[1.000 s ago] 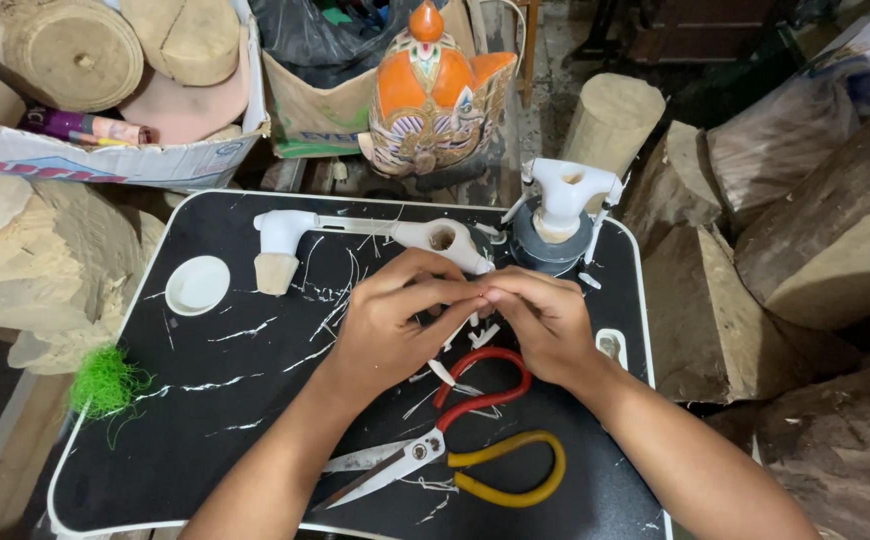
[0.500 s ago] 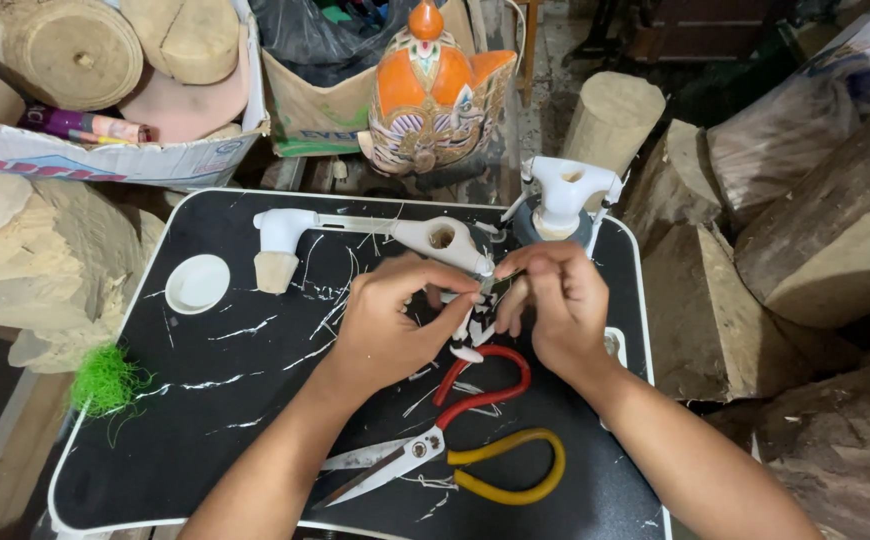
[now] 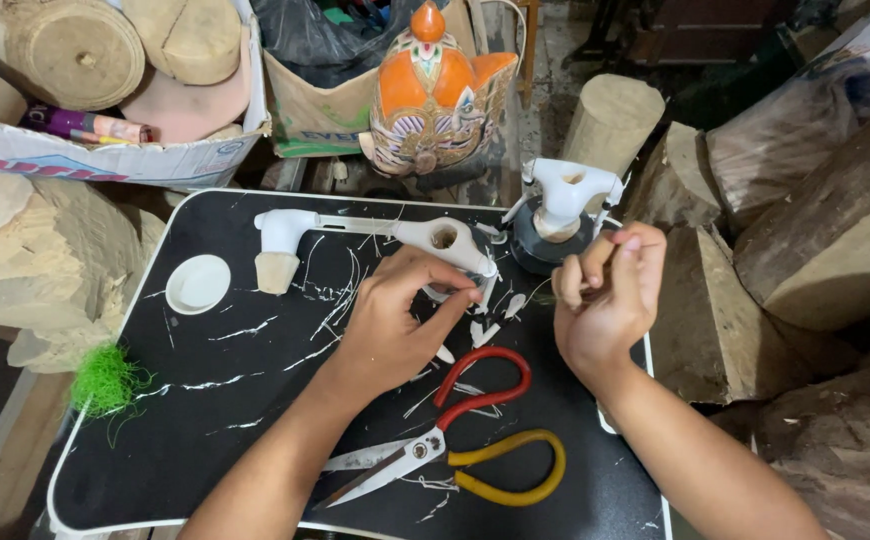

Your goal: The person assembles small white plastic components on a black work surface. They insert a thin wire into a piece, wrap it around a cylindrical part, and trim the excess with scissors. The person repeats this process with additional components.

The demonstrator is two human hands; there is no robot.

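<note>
Feather slivers [image 3: 490, 328], white, thin, scattered beside left hand [image 3: 395, 320].

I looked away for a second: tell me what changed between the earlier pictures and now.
The hands parted: the right hand rose toward the white stand, fingertips pinched together; the left hand stayed low by the white carved piece. The scissors, white dish and green tuft have not moved.

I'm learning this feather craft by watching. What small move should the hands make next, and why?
Probably bring the right hand back down toward the left hand. The right hand is raised with its fingertips pinched together, while the left rests among the white feather scraps on the black tray.
</note>
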